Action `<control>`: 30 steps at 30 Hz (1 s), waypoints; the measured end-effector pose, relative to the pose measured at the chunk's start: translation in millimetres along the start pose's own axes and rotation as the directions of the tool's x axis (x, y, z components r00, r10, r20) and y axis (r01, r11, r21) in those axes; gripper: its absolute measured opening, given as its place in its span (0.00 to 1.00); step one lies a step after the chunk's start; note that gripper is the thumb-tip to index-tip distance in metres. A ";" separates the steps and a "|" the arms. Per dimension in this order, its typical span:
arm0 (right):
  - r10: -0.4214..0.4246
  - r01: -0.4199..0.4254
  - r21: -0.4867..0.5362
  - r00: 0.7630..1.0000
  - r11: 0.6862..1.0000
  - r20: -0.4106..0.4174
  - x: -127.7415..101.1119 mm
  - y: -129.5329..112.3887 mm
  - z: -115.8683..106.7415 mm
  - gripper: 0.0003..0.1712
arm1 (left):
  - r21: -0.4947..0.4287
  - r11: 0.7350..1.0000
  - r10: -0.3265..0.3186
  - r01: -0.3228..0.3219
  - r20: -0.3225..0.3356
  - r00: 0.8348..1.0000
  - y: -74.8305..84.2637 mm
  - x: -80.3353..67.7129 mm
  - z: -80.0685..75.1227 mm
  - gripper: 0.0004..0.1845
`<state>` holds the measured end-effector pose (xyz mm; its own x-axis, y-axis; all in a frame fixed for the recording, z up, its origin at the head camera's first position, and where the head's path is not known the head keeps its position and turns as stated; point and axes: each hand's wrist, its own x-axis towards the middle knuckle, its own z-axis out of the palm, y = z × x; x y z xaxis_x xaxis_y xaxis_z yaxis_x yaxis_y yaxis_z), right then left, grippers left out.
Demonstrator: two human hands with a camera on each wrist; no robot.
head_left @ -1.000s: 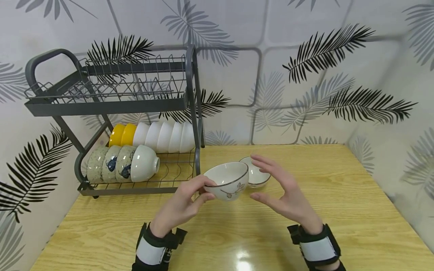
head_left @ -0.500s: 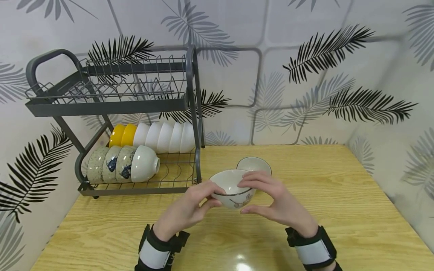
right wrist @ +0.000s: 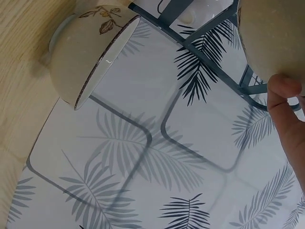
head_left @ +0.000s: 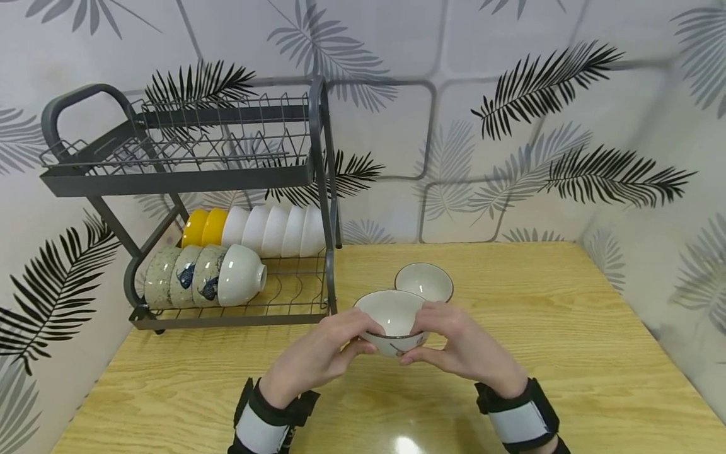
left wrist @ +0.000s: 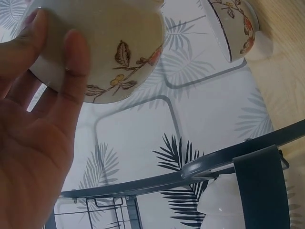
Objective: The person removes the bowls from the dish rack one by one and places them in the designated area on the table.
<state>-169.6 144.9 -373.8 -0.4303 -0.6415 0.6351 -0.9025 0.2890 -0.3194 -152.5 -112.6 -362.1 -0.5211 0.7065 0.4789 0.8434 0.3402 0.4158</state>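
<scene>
A white bowl [head_left: 391, 309] with a brown rim is held above the table between both hands, its opening upward. My left hand [head_left: 326, 353] pinches its left side, fingers over the rim and thumb against the outer wall. On the opposite side my right hand [head_left: 465, 347] grips the rim in the same way. The left wrist view shows a leafy branch painted on the outside of the held bowl [left wrist: 114, 52]. Just behind it, a second white bowl [head_left: 425, 280] with a dark rim stands upright on the table; brown leaves show on this bowl [right wrist: 90, 52] in the right wrist view.
A dark two-tier dish rack [head_left: 181, 183] stands at the left. Its lower tier bears a row of yellow bowls [head_left: 204, 227] and white bowls [head_left: 275, 231] behind speckled bowls [head_left: 181, 277] and a pale bowl [head_left: 241, 275]. A patterned wall [head_left: 510, 157] borders the wooden table [head_left: 567, 328].
The held bowl has come slightly down and to the right, nearer the body. My right hand, earlier apart from it, has closed onto its right rim. The second bowl is now more fully visible.
</scene>
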 end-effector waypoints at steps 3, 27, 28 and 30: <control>-0.016 0.016 -0.029 1.000 0.999 -0.001 0.6 0.9 0.5 0.14 | 0.020 1.000 -0.021 0.020 0.012 1.000 0.2 0.2 -0.1 0.11; 0.096 -0.120 -0.320 0.991 0.940 -0.092 -12.9 31.4 6.0 0.14 | 0.033 0.981 -0.190 0.191 -0.026 0.981 -4.4 -3.8 -1.0 0.23; 0.099 -0.128 -0.326 0.990 0.937 -0.104 -13.6 32.8 6.7 0.14 | 0.032 0.981 -0.191 0.192 -0.022 0.981 -4.5 -3.8 -1.0 0.23; 0.103 -0.139 -0.335 0.987 0.932 -0.125 -15.1 35.6 7.7 0.15 | 0.029 0.980 -0.194 0.195 -0.013 0.981 -4.7 -3.3 -1.1 0.22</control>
<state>-195.0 159.3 -400.2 -0.5198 -0.5144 0.6820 -0.7882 0.5966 -0.1508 -154.9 -117.2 -364.8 -0.6767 0.6189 0.3987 0.7293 0.4894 0.4782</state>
